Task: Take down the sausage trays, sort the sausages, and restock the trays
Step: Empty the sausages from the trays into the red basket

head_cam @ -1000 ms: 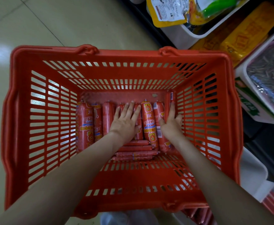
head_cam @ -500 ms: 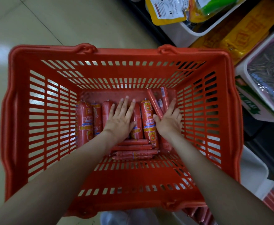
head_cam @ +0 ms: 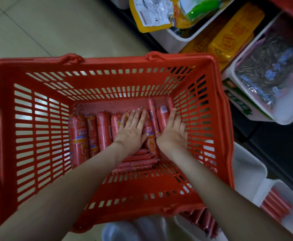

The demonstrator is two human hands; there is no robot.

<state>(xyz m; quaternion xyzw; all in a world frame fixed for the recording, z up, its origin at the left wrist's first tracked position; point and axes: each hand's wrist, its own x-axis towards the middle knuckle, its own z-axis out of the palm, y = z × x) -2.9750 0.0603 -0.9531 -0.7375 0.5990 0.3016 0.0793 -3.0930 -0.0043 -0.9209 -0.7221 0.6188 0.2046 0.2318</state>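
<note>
A red slatted shopping basket (head_cam: 107, 61) fills the view. On its floor lie several thick red sausages (head_cam: 78, 136) side by side, with thin sausages (head_cam: 138, 159) stacked crosswise at their near end. My left hand (head_cam: 133, 131) rests flat, palm down, on the middle thick sausages. My right hand (head_cam: 173, 131) lies flat on the sausages by the right wall, fingertips on a thick one with a white label (head_cam: 163, 112). A thin sausage (head_cam: 151, 110) runs lengthwise between the two hands. Neither hand grips anything.
White trays (head_cam: 264, 188) holding thin red sausages (head_cam: 277, 206) sit low at the right, and more sausages (head_cam: 203, 221) show under the basket's near rim. Shelf trays with a seed packet (head_cam: 272, 70) and yellow packs (head_cam: 229, 40) stand at the upper right. Tiled floor (head_cam: 38, 32) lies to the left.
The thin sausages that leaned slantwise under my right hand now lie straight along the right side. My two hands have come closer together, still flat on the sausages.
</note>
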